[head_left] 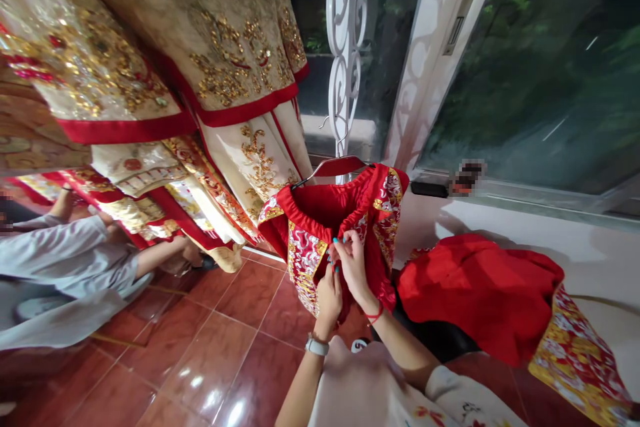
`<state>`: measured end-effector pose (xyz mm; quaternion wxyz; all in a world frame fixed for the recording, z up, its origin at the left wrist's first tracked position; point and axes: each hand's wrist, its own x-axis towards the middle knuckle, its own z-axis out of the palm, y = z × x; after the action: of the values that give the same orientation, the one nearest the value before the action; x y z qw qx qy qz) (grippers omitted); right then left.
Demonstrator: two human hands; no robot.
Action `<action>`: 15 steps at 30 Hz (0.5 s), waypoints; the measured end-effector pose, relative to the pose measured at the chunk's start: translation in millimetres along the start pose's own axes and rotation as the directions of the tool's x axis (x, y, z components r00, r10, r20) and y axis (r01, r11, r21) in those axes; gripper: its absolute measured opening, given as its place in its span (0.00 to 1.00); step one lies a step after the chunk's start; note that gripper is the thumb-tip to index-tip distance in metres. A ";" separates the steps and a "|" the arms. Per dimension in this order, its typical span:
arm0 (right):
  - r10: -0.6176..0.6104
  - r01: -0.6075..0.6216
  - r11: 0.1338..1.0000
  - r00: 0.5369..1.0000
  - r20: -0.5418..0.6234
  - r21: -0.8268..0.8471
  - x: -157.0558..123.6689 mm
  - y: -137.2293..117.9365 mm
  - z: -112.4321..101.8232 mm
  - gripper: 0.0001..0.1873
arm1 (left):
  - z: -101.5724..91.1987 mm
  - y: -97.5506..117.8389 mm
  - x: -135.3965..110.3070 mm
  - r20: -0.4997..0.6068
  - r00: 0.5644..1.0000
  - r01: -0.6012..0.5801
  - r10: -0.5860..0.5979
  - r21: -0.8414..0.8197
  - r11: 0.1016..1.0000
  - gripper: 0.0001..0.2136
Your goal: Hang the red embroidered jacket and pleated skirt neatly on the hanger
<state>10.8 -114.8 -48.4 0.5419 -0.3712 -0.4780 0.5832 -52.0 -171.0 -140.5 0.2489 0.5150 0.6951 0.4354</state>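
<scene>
Both my hands are at the front of the red embroidered jacket (pixel 307 257), which is on a hanger (pixel 345 165) right in front of me, above the tiled floor (pixel 225 347) and near the white scrollwork stand (pixel 343 47). The hanger spreads the shoulders and, I judge, keeps the front facing me, so neither hand has to bear the whole garment. What its hook hangs from I cannot make out.

The fingers of my right hand (pixel 354 267) are pinched together at the edge just under the neckline, while those of my left hand (pixel 329 293) are closed on the front a little lower. They come in from opposite sides, probably so that one steadies the cloth while the other works finely. Whether a fastening or only fabric lies between the tips is too small to tell.

The jacket looks rich: bright red, its neck edge softly gathered around a darker red inside, with bands of gold, white and red patterning down the front and over the shoulders. The lower part falls in loose folds behind my wrists.

To my right, another red garment (pixel 475 280) with a gold-patterned panel is draped over something black (pixel 440 337), perhaps to keep it off the tiles. To my left hang cream gowns (pixel 240 47) with gold beading and red borders.
</scene>
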 end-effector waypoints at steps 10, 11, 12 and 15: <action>-0.465 0.327 0.764 0.877 -0.123 -0.557 116.3 -34.6 -130.7 0.20 | -196.2 46.9 96.0 -0.272 0.927 -0.297 0.259 -0.108 0.949 0.17; -0.486 0.334 0.740 0.865 -0.121 -0.584 125.5 -32.9 -133.6 0.20 | -210.0 54.2 118.3 -0.328 0.901 -0.316 0.282 -0.053 0.947 0.17; -0.526 0.342 0.709 0.839 -0.141 -0.617 133.1 -31.3 -134.2 0.21 | -219.2 60.1 139.9 -0.296 0.909 -0.316 0.292 -0.037 0.948 0.18; -0.653 0.350 0.616 0.727 -0.210 -0.706 148.5 -29.5 -131.6 0.22 | -225.0 66.0 189.3 -0.059 0.963 -0.267 0.263 -0.087 0.960 0.23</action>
<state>123.8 50.9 -42.7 0.6268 -0.4975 -0.5900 0.1073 -263.2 -66.9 47.5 0.1960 0.5808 0.6042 0.5091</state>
